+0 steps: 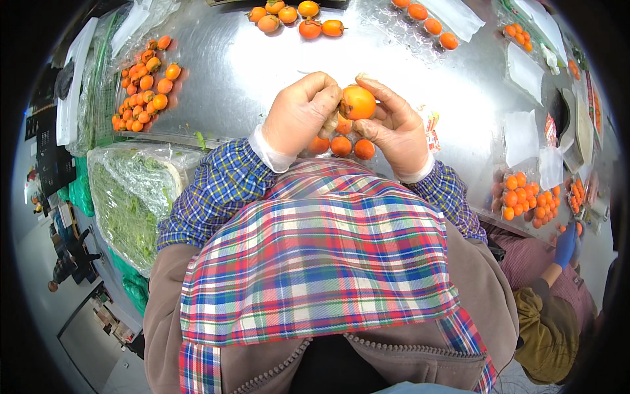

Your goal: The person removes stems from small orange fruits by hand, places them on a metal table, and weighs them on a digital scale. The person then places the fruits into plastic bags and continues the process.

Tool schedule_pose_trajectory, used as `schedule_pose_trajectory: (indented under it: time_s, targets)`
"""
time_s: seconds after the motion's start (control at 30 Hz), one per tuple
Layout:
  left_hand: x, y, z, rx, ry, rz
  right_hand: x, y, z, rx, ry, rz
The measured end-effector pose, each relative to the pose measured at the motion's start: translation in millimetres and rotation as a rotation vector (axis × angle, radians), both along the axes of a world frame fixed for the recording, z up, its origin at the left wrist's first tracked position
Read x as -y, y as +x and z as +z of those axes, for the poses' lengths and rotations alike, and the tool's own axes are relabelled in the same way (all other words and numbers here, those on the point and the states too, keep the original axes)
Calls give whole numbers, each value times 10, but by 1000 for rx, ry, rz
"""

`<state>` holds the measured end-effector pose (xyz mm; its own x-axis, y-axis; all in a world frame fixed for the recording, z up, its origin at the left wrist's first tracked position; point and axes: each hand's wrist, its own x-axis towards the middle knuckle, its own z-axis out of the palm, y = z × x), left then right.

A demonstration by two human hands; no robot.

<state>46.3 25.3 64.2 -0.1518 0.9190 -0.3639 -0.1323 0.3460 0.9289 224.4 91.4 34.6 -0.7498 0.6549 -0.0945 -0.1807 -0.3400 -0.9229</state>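
Observation:
Both hands wear thin clear gloves. My right hand (397,125) grips an orange persimmon (361,102) between thumb and fingers. On the fruit's other side, my left hand (304,111) has thumb and forefinger pinched together at its leafy calyx; whether they hold the calyx cannot be told. Just below the hands, several more persimmons (341,146) sit in a group at the table's near edge, partly hidden by my fingers. A small printed packet (432,132) lies right beside my right wrist.
The steel table (216,88) bears piled persimmons (146,82) at left, others (310,28) at the far edge, and groups (514,197) at right near white sheets (521,138). A plastic-covered container of greens (133,197) stands left. A co-worker's blue-gloved hand (566,245) is at right.

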Motion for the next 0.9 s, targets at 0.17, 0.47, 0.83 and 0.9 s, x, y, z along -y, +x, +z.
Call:
schedule_pose_trajectory:
  time_s: [0.17,0.47,0.83,0.9]
  targets:
    - [42,99,41,-752,318,-94,-4,-13,-26,-27,76,-60]
    - [44,17,-16,-649,308,-93,1,0,26,-6,-124,32]
    - [47,50,21,-741,378,-147,-87,-54,-104,-10,-212,-17]
    - [42,43,23,-740,380,-188,-68,-62,-102,-65,-247,-10]
